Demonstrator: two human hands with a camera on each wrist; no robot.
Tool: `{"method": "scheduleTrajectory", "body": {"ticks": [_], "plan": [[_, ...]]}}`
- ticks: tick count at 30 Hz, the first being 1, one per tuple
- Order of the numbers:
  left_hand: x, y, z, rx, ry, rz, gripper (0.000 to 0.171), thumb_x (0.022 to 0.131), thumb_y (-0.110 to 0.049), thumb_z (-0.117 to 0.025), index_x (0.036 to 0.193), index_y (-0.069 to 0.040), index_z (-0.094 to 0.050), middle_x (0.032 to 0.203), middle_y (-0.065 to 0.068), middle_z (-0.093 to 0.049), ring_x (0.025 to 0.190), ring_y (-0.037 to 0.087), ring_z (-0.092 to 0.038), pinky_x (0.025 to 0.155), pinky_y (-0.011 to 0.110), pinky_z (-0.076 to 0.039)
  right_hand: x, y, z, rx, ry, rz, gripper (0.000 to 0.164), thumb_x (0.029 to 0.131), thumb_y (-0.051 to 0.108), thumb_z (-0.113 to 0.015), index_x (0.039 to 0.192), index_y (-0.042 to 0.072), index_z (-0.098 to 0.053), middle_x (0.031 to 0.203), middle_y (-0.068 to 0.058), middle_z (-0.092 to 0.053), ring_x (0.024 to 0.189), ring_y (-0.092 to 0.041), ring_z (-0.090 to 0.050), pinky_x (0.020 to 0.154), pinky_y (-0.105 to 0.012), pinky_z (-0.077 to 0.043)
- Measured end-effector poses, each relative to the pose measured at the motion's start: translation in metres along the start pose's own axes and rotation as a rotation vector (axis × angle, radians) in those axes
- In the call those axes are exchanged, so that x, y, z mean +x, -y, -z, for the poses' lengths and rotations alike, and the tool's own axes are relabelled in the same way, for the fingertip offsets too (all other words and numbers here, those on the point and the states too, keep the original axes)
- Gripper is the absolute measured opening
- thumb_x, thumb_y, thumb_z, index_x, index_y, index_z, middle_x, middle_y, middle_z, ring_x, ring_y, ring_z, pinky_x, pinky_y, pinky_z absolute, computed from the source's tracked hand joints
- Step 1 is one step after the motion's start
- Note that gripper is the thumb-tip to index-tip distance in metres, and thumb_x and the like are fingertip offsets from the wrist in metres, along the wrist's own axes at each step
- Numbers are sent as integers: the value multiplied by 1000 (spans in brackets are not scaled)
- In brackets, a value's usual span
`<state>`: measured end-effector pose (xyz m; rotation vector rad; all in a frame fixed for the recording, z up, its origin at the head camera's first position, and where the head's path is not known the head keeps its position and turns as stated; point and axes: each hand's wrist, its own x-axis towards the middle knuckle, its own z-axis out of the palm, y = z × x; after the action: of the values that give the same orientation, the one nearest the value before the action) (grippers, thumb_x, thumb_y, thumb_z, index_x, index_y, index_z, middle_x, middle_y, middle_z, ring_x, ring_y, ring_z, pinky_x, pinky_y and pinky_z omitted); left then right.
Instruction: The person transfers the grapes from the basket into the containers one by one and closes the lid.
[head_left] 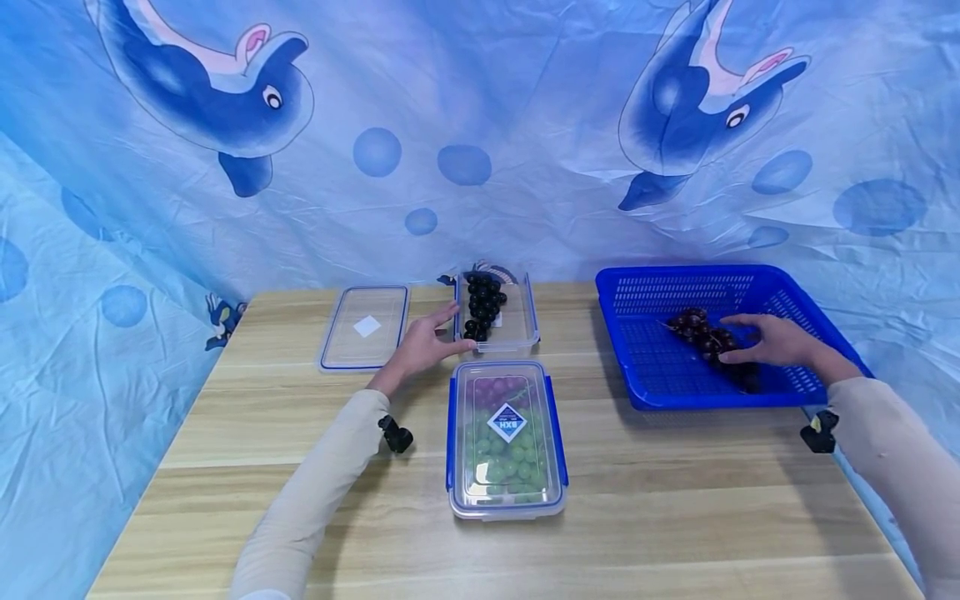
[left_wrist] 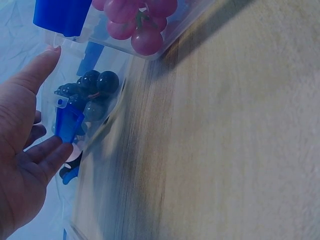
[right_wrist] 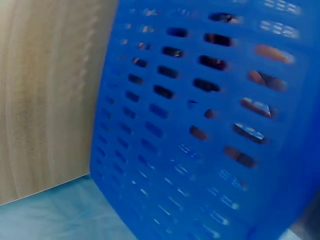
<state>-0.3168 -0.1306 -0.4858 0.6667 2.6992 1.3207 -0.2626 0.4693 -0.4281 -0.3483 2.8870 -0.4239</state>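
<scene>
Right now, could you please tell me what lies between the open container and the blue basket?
In the head view, just bare wooden tabletop lies between the open container and the blue basket.

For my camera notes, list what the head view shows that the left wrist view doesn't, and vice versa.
Head only: right hand, blue basket, dark red grapes, green grapes in the closed box.
Left wrist only: the palm side of the left hand, and pink grapes through the closed box's side wall.
Both: left hand, closed box, black grapes in the open box, wooden table.
</scene>
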Motion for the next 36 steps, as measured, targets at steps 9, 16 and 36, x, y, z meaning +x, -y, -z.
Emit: {"method": "scheduleTrajectory", "body": {"ticks": [9, 16, 36], "plan": [[1, 1, 0, -6, 7, 2, 94, 86, -50, -80, 156, -5, -39, 168, 8, -27, 132, 41, -55, 106, 46, -52, 6, -5, -11, 0, 7, 41, 78, 86, 42, -82, 141, -6, -52, 137, -45, -49, 119, -62, -53, 91, -70, -50], [1, 0, 1, -15, 5, 9, 93, 86, -51, -79, 156, -4, -39, 168, 8, -27, 132, 41, -55, 105, 46, -53, 10, -2, -16, -28, 9, 47, 82, 83, 42, -84, 141, -7, -52, 136, -42, -52, 118, -60, -54, 91, -68, -51], [-1, 0, 1, -19, 4, 15, 94, 86, -51, -80, 156, -5, -38, 168, 8, -26, 133, 41, -54, 106, 46, -52, 16, -1, -21, -80, -50, 71, 50, 94, 31, -76, 125, -6, -67, 114, -35, -68, 77, -35, -68, 76, -56, -56]]}}
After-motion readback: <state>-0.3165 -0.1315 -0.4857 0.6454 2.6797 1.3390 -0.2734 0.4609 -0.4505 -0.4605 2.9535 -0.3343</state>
